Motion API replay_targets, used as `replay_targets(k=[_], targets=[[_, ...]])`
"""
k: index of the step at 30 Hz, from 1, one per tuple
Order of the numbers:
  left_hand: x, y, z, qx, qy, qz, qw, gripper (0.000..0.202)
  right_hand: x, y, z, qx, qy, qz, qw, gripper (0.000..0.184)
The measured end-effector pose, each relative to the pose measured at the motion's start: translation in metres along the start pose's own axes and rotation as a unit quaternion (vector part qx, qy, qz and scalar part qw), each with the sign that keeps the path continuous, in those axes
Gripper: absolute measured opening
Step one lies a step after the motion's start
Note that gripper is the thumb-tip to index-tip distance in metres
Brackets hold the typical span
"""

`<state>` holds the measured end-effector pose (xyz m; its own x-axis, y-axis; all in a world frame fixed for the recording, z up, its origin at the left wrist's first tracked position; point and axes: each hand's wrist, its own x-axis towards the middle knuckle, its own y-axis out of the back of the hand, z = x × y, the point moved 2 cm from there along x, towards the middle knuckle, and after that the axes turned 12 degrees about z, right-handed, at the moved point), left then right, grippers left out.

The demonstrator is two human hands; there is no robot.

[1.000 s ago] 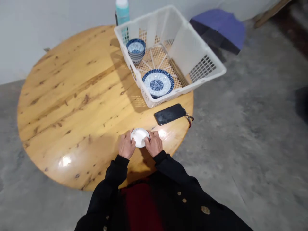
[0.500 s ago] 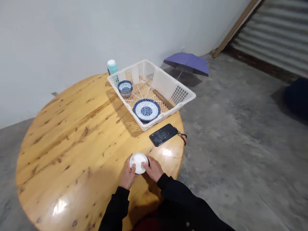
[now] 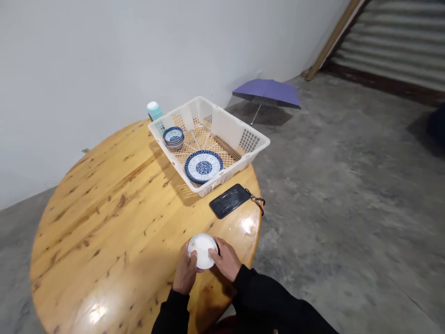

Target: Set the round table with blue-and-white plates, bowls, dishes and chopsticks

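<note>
A small round white dish [image 3: 203, 248] is held over the near part of the table, its pale face turned up. My left hand [image 3: 186, 269] grips its left edge, thumb on top. On the opposite edge, my right hand [image 3: 225, 257] is closed with its thumb pressed onto the face. A dark, reddish edge shows beneath the dish; whether it is a second piece, I cannot tell. Beyond my hands lies a black phone [image 3: 230, 201] with a cord strap [image 3: 257, 200].
A white plastic basket [image 3: 239, 125] stands at the table's far edge. Inside are stacked blue-and-white bowls [image 3: 174, 137], patterned plates [image 3: 203, 166] and chopsticks [image 3: 227, 147]. Behind it is a teal bottle [image 3: 155, 111]. The wooden table [image 3: 104, 208] is round. An open purple umbrella [image 3: 267, 92] rests on the floor.
The view has shifted, so the basket, phone and hands sit slightly lower in the picture. Both hands keep their grip on the white dish.
</note>
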<state>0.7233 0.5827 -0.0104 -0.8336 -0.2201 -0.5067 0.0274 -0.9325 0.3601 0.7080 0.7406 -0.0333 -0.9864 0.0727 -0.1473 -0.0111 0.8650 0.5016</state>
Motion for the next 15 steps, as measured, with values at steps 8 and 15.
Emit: replay_targets(k=[8, 15], targets=[[-0.027, -0.058, 0.023, 0.004, -0.025, -0.004, 1.0, 0.062, -0.007, 0.067, 0.03, 0.07, 0.011, 0.043, 0.997, 0.039], [-0.057, -0.07, 0.052, 0.1, -0.113, -0.066, 0.986, 0.062, -0.042, 0.109, 0.031, 0.071, 0.017, 0.117, 0.99, 0.043]])
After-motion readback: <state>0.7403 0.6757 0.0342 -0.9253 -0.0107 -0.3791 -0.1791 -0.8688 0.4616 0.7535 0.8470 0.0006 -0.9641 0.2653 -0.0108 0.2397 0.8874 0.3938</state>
